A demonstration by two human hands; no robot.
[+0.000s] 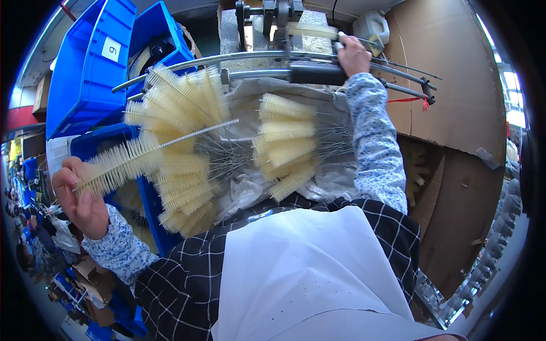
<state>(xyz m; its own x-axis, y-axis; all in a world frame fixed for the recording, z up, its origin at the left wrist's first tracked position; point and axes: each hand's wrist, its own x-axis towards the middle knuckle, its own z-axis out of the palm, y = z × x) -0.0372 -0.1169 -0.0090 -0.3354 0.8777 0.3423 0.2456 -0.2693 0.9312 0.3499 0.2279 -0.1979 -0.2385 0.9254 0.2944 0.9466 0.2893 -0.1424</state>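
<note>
My left hand (84, 196) is closed on the bristled end of a bottle brush (122, 166) with cream bristles. Its twisted wire stem points up and to the right over the other brushes. My right hand (354, 55) is curled at the machine's rails (398, 73), just right of a black cylindrical block (318, 74); what its fingers grip is hidden. A second cream brush (311, 30) lies level in the machine, its right end close to my right fingertips. Below are a left pile of brushes (182, 170) and a middle pile of brushes (287, 136), their wire stems facing right.
Blue bins (91, 74) stand at the left, one with dark items. Another blue crate (162, 219) sits beneath the left pile. Cardboard (449, 79) walls off the right, with a red ribbon (406, 100) hanging at the rail end. A white jug (372, 27) stands behind the machine.
</note>
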